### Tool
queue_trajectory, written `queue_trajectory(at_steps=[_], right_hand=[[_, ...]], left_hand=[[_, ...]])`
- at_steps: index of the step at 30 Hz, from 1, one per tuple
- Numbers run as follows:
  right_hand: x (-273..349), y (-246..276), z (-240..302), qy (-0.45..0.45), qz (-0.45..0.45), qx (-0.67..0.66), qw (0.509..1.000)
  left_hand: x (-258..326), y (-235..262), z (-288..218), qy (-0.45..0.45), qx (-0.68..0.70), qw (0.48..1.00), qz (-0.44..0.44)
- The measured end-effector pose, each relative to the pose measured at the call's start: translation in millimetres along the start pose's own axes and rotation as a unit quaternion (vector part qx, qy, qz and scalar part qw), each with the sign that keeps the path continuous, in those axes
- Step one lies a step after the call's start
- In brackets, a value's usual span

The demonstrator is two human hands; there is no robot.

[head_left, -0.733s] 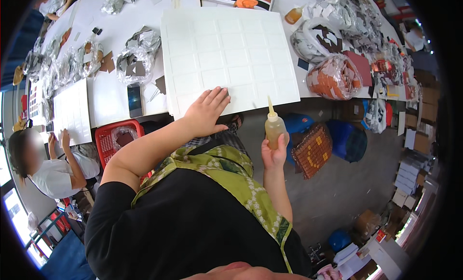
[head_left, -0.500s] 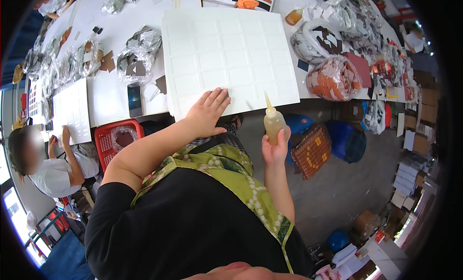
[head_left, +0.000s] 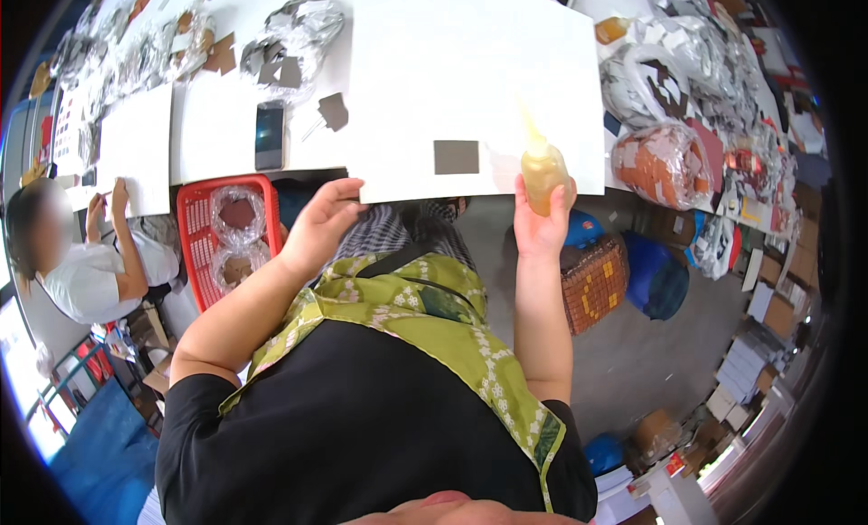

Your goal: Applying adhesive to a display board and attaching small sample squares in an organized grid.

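A large white board (head_left: 407, 91) lies on the table in front of me. On it, near its front edge, sits a small dark grey-brown rectangle (head_left: 456, 157). My left hand (head_left: 321, 222) is at the board's front left corner, fingers stretched out and fingertips at the edge; whether they press on it I cannot tell. In my right hand (head_left: 541, 231) is a squeeze bottle (head_left: 544, 183) of yellowish liquid with a long pointed nozzle. It is held upright over the board's front right part, my fingers wrapped around its lower body.
Left of the board lie a phone (head_left: 269, 136), loose dark swatches (head_left: 333, 112) and a plastic bag of pieces (head_left: 298, 37). A red basket (head_left: 190, 240) stands below the table edge. Bags of swatches (head_left: 658, 163) crowd the right side. A co-worker (head_left: 99, 254) sits at far left.
My left hand has come off the dark rectangle, moving left to the board's corner and uncovering it. The bottle stays in my right hand. The view has shifted, and the board's grid lines look washed out.
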State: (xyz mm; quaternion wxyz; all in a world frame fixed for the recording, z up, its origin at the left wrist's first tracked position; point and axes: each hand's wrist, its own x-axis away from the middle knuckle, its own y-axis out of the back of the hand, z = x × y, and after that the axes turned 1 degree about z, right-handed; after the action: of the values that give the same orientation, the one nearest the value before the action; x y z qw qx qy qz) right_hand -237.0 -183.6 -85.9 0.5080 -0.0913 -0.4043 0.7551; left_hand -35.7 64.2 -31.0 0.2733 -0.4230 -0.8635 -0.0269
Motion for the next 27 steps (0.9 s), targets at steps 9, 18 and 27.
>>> queue_trajectory(at_steps=[9,18,27], right_hand=[[0.5,-0.8,-0.5,0.020,-0.024,0.045,0.999],[32.8,-6.4,27.3,0.101,0.056,0.079,0.990],[96.1,13.1,46.2,0.329,0.060,0.539,0.773]], left_hand=[[11.5,-12.7,-59.8,0.111,0.213,0.968,0.071],[-30.9,-22.6,-41.7,0.173,0.139,0.966,0.137],[-46.2,-45.2,4.4,0.263,0.059,0.952,0.146]])
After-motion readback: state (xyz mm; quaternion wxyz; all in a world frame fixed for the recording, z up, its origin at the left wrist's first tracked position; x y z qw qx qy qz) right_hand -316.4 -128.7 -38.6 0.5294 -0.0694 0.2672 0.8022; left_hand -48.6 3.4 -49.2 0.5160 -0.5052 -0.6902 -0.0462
